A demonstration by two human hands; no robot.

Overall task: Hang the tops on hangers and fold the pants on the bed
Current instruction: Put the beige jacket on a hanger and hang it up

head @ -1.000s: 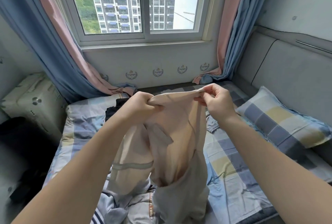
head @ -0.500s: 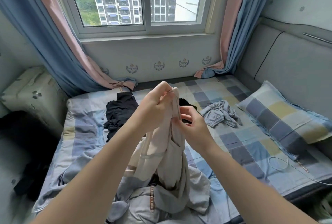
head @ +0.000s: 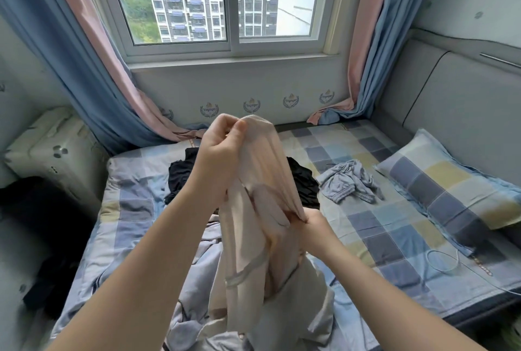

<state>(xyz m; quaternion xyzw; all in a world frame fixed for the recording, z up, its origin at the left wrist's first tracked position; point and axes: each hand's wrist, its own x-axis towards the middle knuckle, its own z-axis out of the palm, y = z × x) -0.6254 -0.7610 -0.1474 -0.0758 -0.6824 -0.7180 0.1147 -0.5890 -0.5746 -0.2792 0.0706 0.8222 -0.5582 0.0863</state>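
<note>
Early: left hand (head: 222, 147) grips beige garment (head: 265, 181), right hand (head: 313, 224) buried in fabric, grip unclear; nothing hung/folded yet on bed (head: 394, 226).

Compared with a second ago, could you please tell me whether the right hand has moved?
Yes, the right hand dropped lower, away from the window sill.
</note>
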